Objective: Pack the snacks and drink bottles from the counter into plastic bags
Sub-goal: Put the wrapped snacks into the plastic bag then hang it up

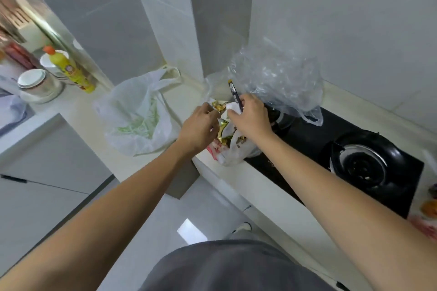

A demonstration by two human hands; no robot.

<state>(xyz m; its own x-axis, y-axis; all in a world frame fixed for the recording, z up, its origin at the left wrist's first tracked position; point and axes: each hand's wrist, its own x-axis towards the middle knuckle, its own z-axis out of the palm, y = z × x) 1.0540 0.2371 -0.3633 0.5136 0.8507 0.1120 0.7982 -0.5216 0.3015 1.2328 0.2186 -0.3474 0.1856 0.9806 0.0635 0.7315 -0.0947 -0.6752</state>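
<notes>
Both hands are at the small white bag (233,146) sitting at the counter edge, touching the stove's (354,156) left end. Left hand (199,129) pinches the bag's rim by the gold snack packets (223,129); right hand (251,114) grips the other rim plus a dark stick packet (235,94). A crumpled clear bag (276,82) is behind the stove, and another white bag (137,113) lies further left.

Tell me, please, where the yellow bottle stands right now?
The yellow bottle stands at far left on the counter, beside stacked white bowls, left of the white bag.
</notes>
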